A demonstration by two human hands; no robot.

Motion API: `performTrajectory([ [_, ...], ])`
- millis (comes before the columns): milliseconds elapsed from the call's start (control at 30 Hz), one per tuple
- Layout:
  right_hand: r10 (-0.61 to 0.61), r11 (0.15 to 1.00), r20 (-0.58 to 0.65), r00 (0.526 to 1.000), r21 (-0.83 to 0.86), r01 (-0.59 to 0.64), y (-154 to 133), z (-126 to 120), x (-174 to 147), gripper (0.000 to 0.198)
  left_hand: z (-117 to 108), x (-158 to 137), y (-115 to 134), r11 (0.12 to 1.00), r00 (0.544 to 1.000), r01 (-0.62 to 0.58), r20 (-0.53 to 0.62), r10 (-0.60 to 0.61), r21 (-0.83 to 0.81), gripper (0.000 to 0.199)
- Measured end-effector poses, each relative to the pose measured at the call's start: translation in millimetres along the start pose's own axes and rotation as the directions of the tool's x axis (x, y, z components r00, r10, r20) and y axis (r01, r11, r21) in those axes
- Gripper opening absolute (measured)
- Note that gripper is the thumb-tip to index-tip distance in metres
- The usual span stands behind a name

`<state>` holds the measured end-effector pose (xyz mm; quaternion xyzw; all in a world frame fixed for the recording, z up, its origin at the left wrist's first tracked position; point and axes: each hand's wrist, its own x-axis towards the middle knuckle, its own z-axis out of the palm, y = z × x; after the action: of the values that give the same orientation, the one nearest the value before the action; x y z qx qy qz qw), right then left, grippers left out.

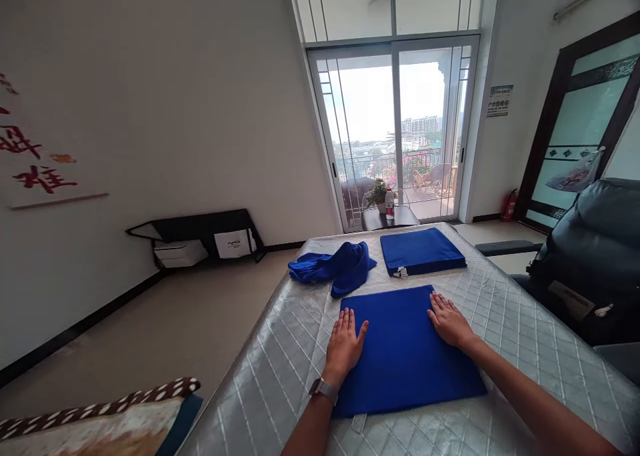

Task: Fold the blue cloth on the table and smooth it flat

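A blue cloth (400, 356), flat and squared off, lies on the silver quilted mattress (280, 356) in front of me. My left hand (346, 343) rests flat on its left edge, fingers stretched out and pointing away; a watch is on that wrist. On the cloth's upper right edge lies my right hand (449, 319), palm down with fingers extended. Beyond it sits a neat stack of folded blue cloths (423, 249) with a white tag at its front. A crumpled blue cloth (345, 266) is heaped to the left of that stack.
A black leather chair (595, 243) stands close on the right. Past the mattress, a small table (400, 217) holds a plant and a bottle (389, 204). A black rack (200, 236) with white boxes is by the left wall. A patterned blanket (110, 419) shows at lower left.
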<state>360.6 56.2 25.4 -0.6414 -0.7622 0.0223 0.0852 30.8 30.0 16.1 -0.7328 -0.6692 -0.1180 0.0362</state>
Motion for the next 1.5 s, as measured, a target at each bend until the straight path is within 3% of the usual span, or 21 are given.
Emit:
performTrajectory([
  [267, -0.016, 1.0, -0.009, 1.0, 0.005, 0.016, 1, 7, -30, 0.068, 4, 1, -3, 1.0, 0.999, -0.012, -0.04, 0.011, -0.019, 0.085],
  [467, -0.011, 1.0, -0.002, 1.0, 0.021, 0.011, -1, 3, -32, 0.069, 10, 3, -5, 1.0, 0.998, -0.023, -0.064, 0.024, 0.007, 0.083],
  [633, -0.003, 0.999, 0.007, 1.0, 0.053, 0.003, -2, -2, -33, 0.068, 1, 0, 5, 0.996, 0.993, 0.034, -0.113, -0.025, 0.077, 0.086],
  [700, 0.004, 0.998, 0.014, 1.0, 0.068, -0.005, -1, -1, -33, 0.068, -6, -5, 23, 0.997, 0.993, 0.012, -0.12, -0.004, 0.072, 0.085],
  [800, 0.009, 0.997, 0.007, 1.0, 0.075, -0.01, 0, 1, -32, 0.068, -13, -16, 72, 0.981, 0.979, -0.192, -0.068, 0.193, 0.015, 0.075],
  [933, -0.02, 0.999, -0.027, 0.999, 0.031, 0.021, 4, 6, -32, 0.066, -11, -23, 156, 0.878, 0.883, -0.468, -0.018, 0.468, -0.101, 0.067],
  [1000, -0.049, 0.999, -0.036, 0.998, 0.002, 0.049, 6, 9, -33, 0.064, -9, -18, 188, 0.85, 0.861, -0.506, -0.028, 0.507, -0.147, 0.067],
  [1100, -0.072, 0.997, -0.046, 0.996, -0.015, 0.071, 8, 12, -34, 0.061, -4, -3, 208, 0.872, 0.885, -0.457, 0.002, 0.465, -0.177, 0.069],
  [1167, -0.061, 0.998, -0.051, 0.997, -0.001, 0.061, 8, 12, -33, 0.061, 1, 3, 202, 0.898, 0.909, -0.406, 0.033, 0.416, -0.169, 0.071],
  [1267, -0.013, 0.999, -0.039, 0.999, 0.037, 0.015, 5, 10, -31, 0.064, 5, 4, 172, 0.93, 0.934, -0.344, 0.053, 0.353, -0.127, 0.073],
  [1500, 0.01, 0.997, -0.011, 1.0, 0.083, -0.009, 2, 4, -32, 0.068, -5, -13, 50, 0.996, 0.991, -0.092, 0.099, 0.09, 0.018, 0.082],
])
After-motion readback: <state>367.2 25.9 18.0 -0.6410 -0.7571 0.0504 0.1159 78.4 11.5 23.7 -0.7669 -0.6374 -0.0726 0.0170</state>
